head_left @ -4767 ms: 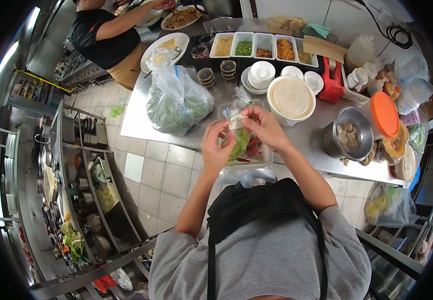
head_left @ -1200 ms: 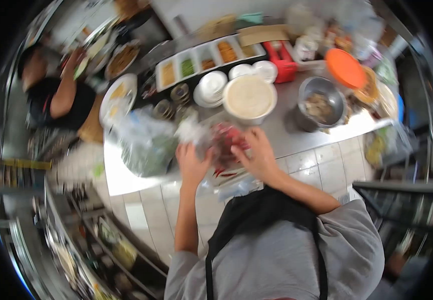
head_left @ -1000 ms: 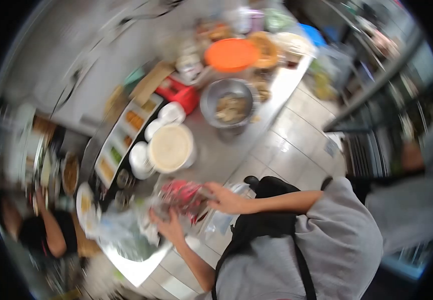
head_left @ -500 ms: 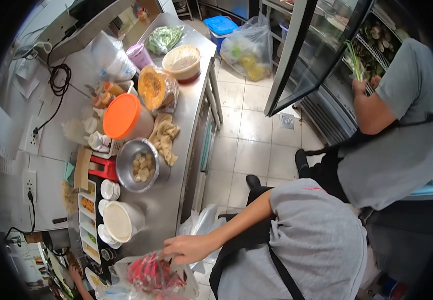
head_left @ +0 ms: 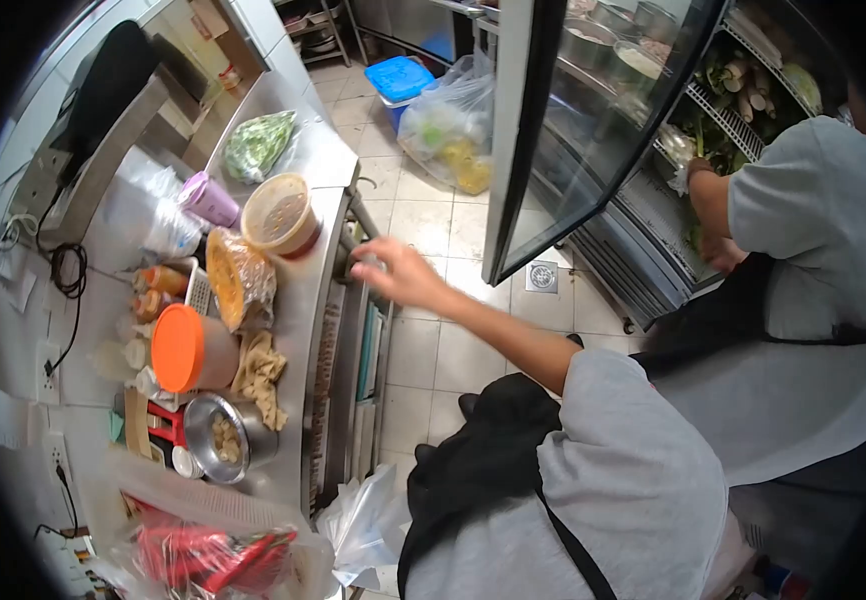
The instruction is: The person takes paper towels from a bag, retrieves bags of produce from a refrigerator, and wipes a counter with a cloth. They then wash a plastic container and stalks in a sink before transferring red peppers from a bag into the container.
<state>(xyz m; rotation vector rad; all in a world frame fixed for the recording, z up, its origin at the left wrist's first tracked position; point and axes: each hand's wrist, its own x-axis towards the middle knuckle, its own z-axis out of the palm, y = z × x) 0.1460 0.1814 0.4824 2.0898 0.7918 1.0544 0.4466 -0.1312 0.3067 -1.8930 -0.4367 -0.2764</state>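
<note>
My right hand (head_left: 393, 272) reaches out in the air over the tiled floor, just right of the counter's edge. Its fingers are partly spread and slightly blurred, and I see nothing held in them. My left hand is out of view. At the lower left, close to me, is a translucent plastic bin (head_left: 193, 492). In it lies a clear bag of long red pieces (head_left: 218, 555) that look like chillies. Near my right hand, on the counter, stands a tub of brown sauce (head_left: 278, 215). A wrapped cut pumpkin (head_left: 238, 280) is next to it.
A steel counter (head_left: 288, 370) runs along the left, bearing an orange-lidded tub (head_left: 188, 345), a steel bowl (head_left: 208, 440) and a cloth (head_left: 261, 375). An open glass fridge door (head_left: 578, 150) stands ahead. At right a co-worker (head_left: 803, 200) reaches into the fridge. A filled plastic bag (head_left: 448, 130) sits on the floor.
My right hand has left the bin and moved up the view, past the counter's edge. The bin with the red pieces appears larger and further left. The co-worker's hands have moved lower at the fridge.
</note>
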